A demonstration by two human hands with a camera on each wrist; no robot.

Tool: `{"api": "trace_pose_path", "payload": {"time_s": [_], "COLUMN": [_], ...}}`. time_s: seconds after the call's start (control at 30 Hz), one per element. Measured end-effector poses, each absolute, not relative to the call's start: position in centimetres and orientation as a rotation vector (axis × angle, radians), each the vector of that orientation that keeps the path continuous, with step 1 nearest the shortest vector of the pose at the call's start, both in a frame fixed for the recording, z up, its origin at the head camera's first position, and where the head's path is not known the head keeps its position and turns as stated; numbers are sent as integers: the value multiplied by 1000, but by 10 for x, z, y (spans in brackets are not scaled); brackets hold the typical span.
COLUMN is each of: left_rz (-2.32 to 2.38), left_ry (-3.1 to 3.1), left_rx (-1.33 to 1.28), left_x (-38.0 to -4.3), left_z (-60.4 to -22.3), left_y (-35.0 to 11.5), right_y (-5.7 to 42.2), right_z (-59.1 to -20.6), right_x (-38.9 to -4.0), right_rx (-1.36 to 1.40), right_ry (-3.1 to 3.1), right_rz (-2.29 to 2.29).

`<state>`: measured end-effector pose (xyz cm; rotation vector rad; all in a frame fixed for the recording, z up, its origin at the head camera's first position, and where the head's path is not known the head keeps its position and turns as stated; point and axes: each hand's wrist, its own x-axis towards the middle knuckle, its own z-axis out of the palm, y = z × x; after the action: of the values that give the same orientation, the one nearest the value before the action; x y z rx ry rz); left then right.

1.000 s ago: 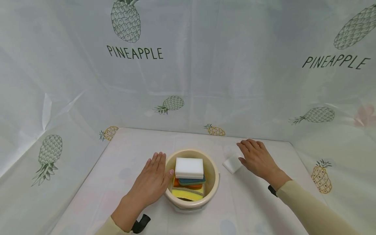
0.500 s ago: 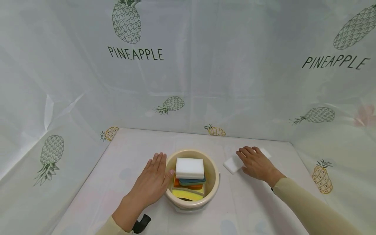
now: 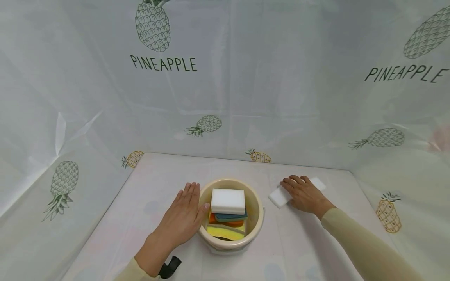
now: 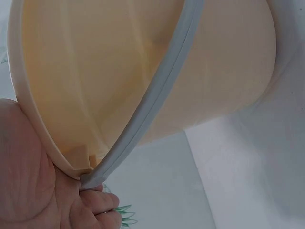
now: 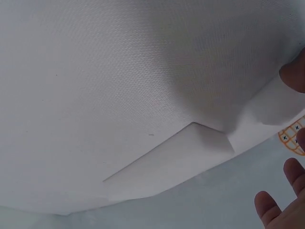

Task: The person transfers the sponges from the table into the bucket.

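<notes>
My left hand [image 3: 179,220] lies with straight fingers against the left side of a cream bucket [image 3: 258,220], its thumb tip at the rim. The bucket's grey handle [image 4: 152,100] hangs down its side in the left wrist view. Inside, a white sponge block [image 3: 227,200] tops a stack of blue, orange and yellow sponges [image 3: 225,233]. My right hand [image 3: 305,196] is low over the table, above flat white sponges: one [image 3: 279,197] shows on its left, another [image 3: 318,183] beyond it. In the right wrist view its thumb [image 5: 294,76] overlaps a white sponge, fingers spread apart.
A pale cloth covers the table [image 3: 168,171]. White sheeting [image 3: 281,89] printed with pineapples rises behind and at both sides. A black strap piece [image 3: 170,267] is at my left wrist.
My right hand has lowered toward the white sponges and shifted slightly left, uncovering the far one. My left hand stays against the bucket.
</notes>
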<state>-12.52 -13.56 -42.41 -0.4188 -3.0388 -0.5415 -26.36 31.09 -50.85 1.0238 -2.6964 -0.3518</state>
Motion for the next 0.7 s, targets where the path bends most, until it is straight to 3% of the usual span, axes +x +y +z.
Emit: {"api": "trace_pose_path", "payload": {"time_s": [0.7], "left_rz": [-541], "left_ry": [-3026], "left_rx": [-416], "left_x": [-125], "left_z": [-426], "left_y": [-135], "right_y": [311], "right_z": [-510], "right_x": [-273], "right_rx": [991], "right_ry": [-2799], "right_rz": [-209]}}
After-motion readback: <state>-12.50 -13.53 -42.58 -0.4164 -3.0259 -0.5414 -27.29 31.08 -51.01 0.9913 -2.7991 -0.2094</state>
